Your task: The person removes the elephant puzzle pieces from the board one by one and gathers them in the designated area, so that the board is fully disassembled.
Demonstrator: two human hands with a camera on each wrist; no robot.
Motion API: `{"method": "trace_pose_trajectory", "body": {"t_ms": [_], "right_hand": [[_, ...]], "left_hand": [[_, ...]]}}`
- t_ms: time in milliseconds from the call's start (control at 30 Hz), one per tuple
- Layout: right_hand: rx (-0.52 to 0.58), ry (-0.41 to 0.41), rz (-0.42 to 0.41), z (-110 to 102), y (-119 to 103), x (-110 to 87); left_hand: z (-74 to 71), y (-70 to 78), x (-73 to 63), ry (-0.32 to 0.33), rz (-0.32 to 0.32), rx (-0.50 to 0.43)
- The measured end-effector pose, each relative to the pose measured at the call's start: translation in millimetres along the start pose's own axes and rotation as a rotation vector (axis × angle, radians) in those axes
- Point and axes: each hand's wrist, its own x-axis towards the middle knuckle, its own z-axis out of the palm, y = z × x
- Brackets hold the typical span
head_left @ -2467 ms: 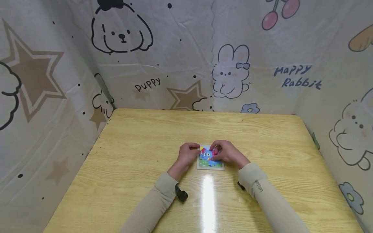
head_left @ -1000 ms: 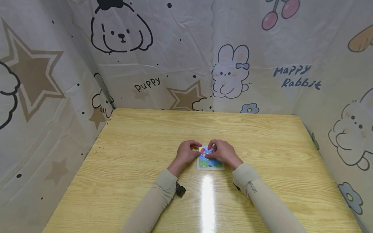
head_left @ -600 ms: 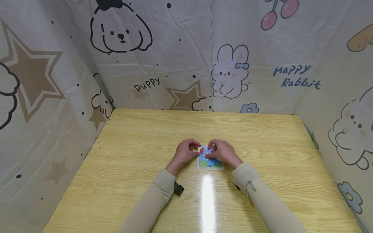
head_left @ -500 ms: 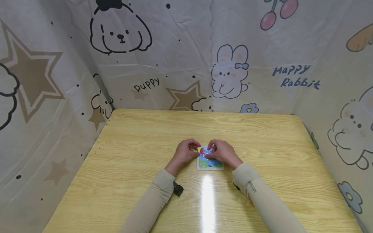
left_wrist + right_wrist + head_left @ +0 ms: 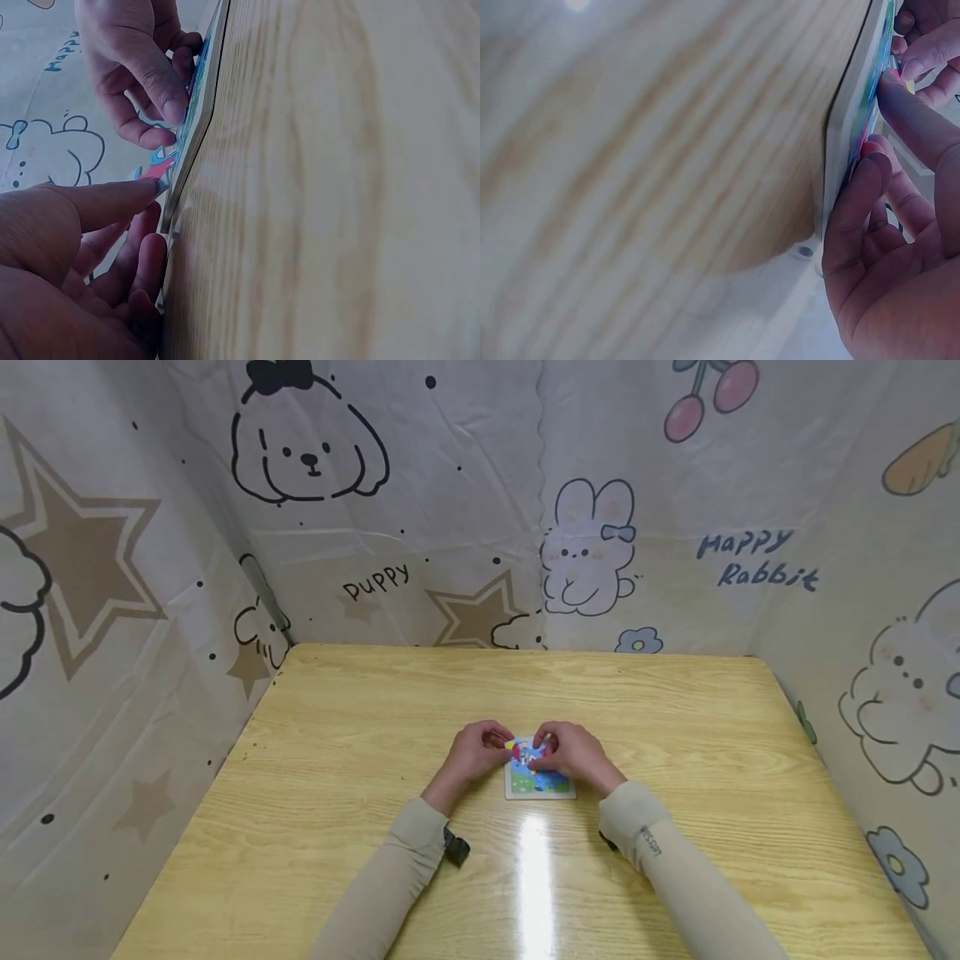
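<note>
A small square jigsaw puzzle (image 5: 540, 783) with a pale border and a blue elephant picture lies on the table between both hands. My left hand (image 5: 471, 753) pinches at its upper left corner, thumb and fingertips on a puzzle piece (image 5: 159, 166) with red and blue on it. That piece tilts up from the board in the left wrist view. My right hand (image 5: 572, 752) is curled over the upper right part, thumb and index finger pinching at the picture; I cannot tell whether they hold the same piece. Fingers hide much of the upper picture.
The wooden table (image 5: 360, 727) extends around the puzzle on all sides. A printed cloth (image 5: 465, 468) with cartoon animals hangs behind it and along both sides. A dark wrist camera (image 5: 455, 847) sits at the left cuff.
My right hand has shifted left, its thumb now over the elephant's face. My left hand has edged slightly left, and the picture at the upper left now sits askew, tilted up.
</note>
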Motion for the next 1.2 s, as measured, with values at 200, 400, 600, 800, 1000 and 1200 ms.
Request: {"method": "trace_pose_trajectory", "body": {"t_ms": [200, 400, 600, 800, 1000, 1200], "right_hand": [[0.004, -0.002, 0.005, 0.7, 2.4, 0.8], [0.02, -0.011, 0.004, 0.5, 2.7, -0.1], [0.021, -0.01, 0.005, 0.4, 3.9, -0.2], [0.014, -0.009, 0.005, 2.6, 4.3, 0.6], [0.018, -0.008, 0.005, 2.1, 3.1, 1.7], [0.015, -0.015, 0.003, 1.3, 3.7, 2.2]], "left_hand": [[0.7, -0.4, 0.4, -0.009, 0.016, -0.007], [0.4, 0.8, -0.8, -0.013, 0.022, -0.007], [0.4, 2.0, -2.8, 0.01, 0.042, -0.018], [-1.5, -1.0, -1.3, 0.075, 0.063, -0.053], [-6.5, -4.5, 2.7, 0.089, 0.059, -0.106], [-12.2, -2.4, 4.0, 0.081, 0.039, -0.136]]}}
